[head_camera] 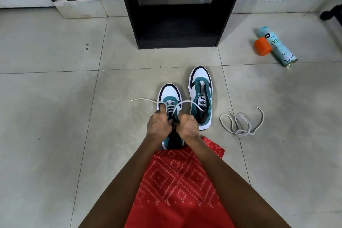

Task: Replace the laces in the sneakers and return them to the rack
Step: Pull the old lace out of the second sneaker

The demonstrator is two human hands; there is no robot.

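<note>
Near sneaker (169, 94) stands on the tiled floor (55, 98) before the black rack (177, 24), partly laced. Left hand (158, 126) and right hand (187, 126) are both curled above its tongue, each gripping a strand of the white lace (144, 99). Second sneaker (200, 81) stands just beside it, unlaced; a loose lace (240, 124) lies right of it.

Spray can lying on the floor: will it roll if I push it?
Probably yes: the spray can is round and lies on its side on smooth tile. The orange cap beside it might block rolling that way.
</note>
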